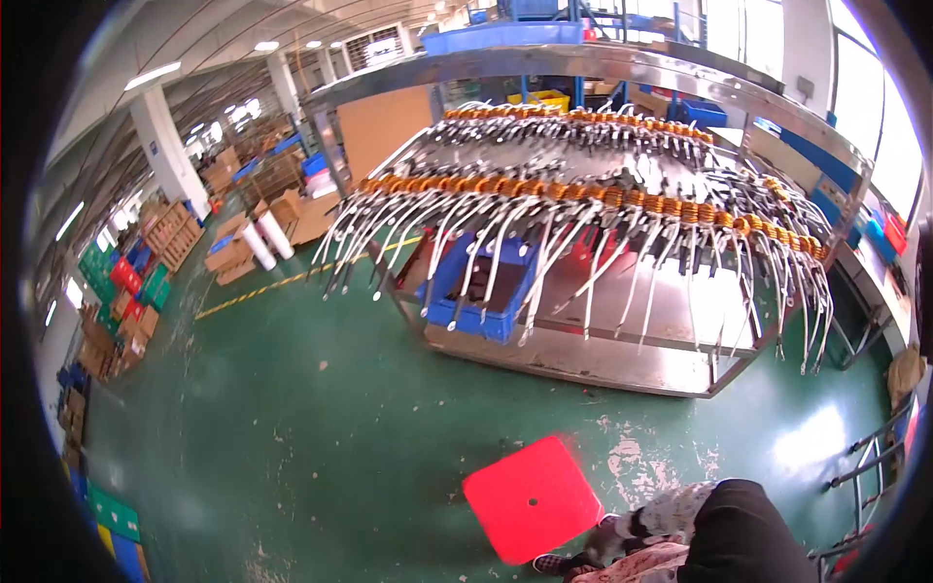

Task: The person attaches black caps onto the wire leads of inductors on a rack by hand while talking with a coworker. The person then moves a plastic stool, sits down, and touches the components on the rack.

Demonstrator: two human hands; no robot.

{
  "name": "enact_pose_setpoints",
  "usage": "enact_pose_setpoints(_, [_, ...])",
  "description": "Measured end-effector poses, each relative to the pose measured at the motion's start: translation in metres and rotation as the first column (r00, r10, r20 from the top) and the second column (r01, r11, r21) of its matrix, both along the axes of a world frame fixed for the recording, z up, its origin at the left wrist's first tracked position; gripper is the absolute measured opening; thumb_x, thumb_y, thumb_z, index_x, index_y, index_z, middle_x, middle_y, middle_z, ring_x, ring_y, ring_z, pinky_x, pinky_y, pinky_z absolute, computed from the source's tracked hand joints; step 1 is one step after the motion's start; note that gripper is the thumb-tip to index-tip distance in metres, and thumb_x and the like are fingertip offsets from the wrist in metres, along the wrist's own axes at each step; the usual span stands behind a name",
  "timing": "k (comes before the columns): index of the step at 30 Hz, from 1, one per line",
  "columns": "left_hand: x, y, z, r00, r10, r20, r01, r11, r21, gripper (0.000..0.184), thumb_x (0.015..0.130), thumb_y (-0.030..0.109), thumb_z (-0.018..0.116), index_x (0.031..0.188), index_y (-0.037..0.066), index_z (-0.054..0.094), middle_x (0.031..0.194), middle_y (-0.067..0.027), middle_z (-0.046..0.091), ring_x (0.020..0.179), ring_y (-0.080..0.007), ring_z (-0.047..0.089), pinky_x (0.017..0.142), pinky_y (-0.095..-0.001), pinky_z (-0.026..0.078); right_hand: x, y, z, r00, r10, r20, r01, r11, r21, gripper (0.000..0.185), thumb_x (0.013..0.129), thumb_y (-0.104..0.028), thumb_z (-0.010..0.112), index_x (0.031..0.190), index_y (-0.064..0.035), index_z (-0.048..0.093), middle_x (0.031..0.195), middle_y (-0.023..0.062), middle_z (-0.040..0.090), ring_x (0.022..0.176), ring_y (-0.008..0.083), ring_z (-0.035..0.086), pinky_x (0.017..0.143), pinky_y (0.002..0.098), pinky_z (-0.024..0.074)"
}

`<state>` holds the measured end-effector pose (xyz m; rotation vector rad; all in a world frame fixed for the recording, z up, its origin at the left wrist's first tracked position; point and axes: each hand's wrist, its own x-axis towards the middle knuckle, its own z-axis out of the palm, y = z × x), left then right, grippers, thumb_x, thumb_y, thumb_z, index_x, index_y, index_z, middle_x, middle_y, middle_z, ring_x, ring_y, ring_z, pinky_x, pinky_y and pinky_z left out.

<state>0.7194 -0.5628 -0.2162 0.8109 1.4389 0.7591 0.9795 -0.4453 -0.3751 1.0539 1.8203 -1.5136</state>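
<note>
Neither my left hand nor my right hand shows in the head view. Ahead stands a metal cart [583, 372] whose top shelf bears long rows of copper-coloured wound coils [612, 198] with white and black leads hanging over the front edge. A second row of coils [583, 117] lies farther back on the same shelf. Below, a blue bin [481, 316] sits on the cart's lower level. On the green floor in front is a red square stool [533, 500] with a small hole in its top. Legs and patterned clothing [680, 510] appear at the bottom right.
Two white rolls [266, 241] stand by cardboard at the left. Stacked boxes, a wooden pallet [173, 236] and green crates [97, 267] line the far left. A workbench [875, 282] runs along the right, with a metal rack [870, 476] near the lower right edge.
</note>
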Motion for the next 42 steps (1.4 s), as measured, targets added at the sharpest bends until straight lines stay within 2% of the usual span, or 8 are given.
enact_pose_setpoints(4, [0.026, 0.035, 0.011, 0.996, -0.088, -0.011, 0.088, 0.996, 0.005, 0.036, 0.085, 0.031, 0.058, 0.112, 0.009, 0.051, 0.115, -0.009, 0.037, 0.098, -0.0247, 0.039, 0.081, -0.0411, 0.036, 0.08, 0.009, 0.013, 0.964, -0.228, 0.137, 0.227, 0.974, 0.026, 0.025, 0.08, -0.026, 0.057, 0.098, -0.0079, 0.056, 0.091, 0.0107, 0.061, 0.079, 0.0268, 0.061, 0.065, 0.0432, 0.0486])
enact_pose_setpoints(10, [0.089, 0.097, 0.033, 0.987, -0.15, -0.053, 0.15, 0.989, 0.003, 0.039, 0.085, 0.033, 0.057, 0.115, 0.009, 0.049, 0.119, -0.0092, 0.034, 0.102, -0.026, 0.037, 0.084, -0.0425, 0.035, 0.159, 0.048, 0.02, 0.859, -0.502, 0.1, 0.503, 0.864, 0.022, 0.029, 0.08, -0.029, 0.057, 0.101, -0.0091, 0.055, 0.094, 0.0109, 0.06, 0.083, 0.0274, 0.059, 0.068, 0.0443, 0.0473])
enact_pose_setpoints(21, [0.192, 0.189, 0.055, 0.963, -0.25, -0.095, 0.249, 0.968, -0.03, 0.044, 0.085, 0.035, 0.057, 0.12, 0.011, 0.047, 0.127, -0.0097, 0.029, 0.11, -0.0284, 0.033, 0.09, -0.045, 0.033, 0.243, 0.116, 0.012, 0.809, -0.588, 0.023, 0.588, 0.807, -0.05, 0.036, 0.08, -0.034, 0.056, 0.107, -0.0113, 0.052, 0.099, 0.0113, 0.058, 0.089, 0.0284, 0.057, 0.074, 0.0462, 0.0448])
enact_pose_setpoints(28, [0.203, 0.231, 0.048, 0.899, -0.433, -0.065, 0.433, 0.901, -0.026, 0.047, 0.085, 0.037, 0.057, 0.123, 0.011, 0.045, 0.132, -0.01, 0.025, 0.115, -0.0299, 0.031, 0.093, -0.0467, 0.032, 0.255, 0.132, 0.005, 0.774, -0.631, 0.052, 0.633, 0.768, -0.098, 0.04, 0.08, -0.037, 0.055, 0.111, -0.0127, 0.051, 0.103, 0.0116, 0.057, 0.093, 0.029, 0.055, 0.077, 0.0474, 0.0433])
enact_pose_setpoints(31, [0.192, 0.262, 0.048, 0.832, -0.554, -0.039, 0.553, 0.833, -0.024, 0.049, 0.085, 0.038, 0.057, 0.124, 0.012, 0.044, 0.134, -0.0101, 0.024, 0.117, -0.0305, 0.03, 0.095, -0.0474, 0.031, 0.254, 0.136, 0.003, 0.74, -0.67, 0.05, 0.671, 0.734, -0.106, 0.042, 0.08, -0.039, 0.055, 0.113, -0.0133, 0.05, 0.104, 0.0117, 0.057, 0.094, 0.0293, 0.054, 0.079, 0.0479, 0.0426])
enact_pose_setpoints(34, [0.168, 0.296, 0.039, 0.708, -0.706, -0.002, 0.706, 0.708, -0.018, 0.05, 0.085, 0.039, 0.057, 0.126, 0.012, 0.043, 0.136, -0.0103, 0.022, 0.119, -0.0311, 0.029, 0.096, -0.0481, 0.031, 0.234, 0.138, 0.006, 0.666, -0.744, 0.062, 0.745, 0.658, -0.107, 0.044, 0.079, -0.04, 0.054, 0.114, -0.0139, 0.05, 0.106, 0.0118, 0.056, 0.096, 0.0295, 0.054, 0.081, 0.0485, 0.0419])
enact_pose_setpoints(38, [0.12, 0.346, 0.011, 0.472, -0.879, 0.071, 0.88, 0.475, 0.019, 0.052, 0.085, 0.04, 0.056, 0.128, 0.013, 0.042, 0.139, -0.0104, 0.02, 0.122, -0.032, 0.027, 0.099, -0.049, 0.03, 0.198, 0.144, 0.011, 0.533, -0.844, 0.066, 0.845, 0.525, -0.101, 0.046, 0.079, -0.042, 0.054, 0.116, -0.0147, 0.049, 0.108, 0.0119, 0.056, 0.098, 0.0299, 0.053, 0.083, 0.0492, 0.041])
enact_pose_setpoints(42, [0.065, 0.374, -0.025, 0.266, -0.948, 0.172, 0.96, 0.277, 0.042, 0.054, 0.085, 0.041, 0.056, 0.129, 0.013, 0.041, 0.142, -0.0106, 0.018, 0.125, -0.0329, 0.026, 0.101, -0.0499, 0.029, 0.156, 0.129, 0.023, 0.404, -0.909, 0.098, 0.913, 0.395, -0.102, 0.049, 0.079, -0.044, 0.054, 0.119, -0.0154, 0.048, 0.11, 0.012, 0.055, 0.101, 0.0302, 0.052, 0.085, 0.0499, 0.0401])
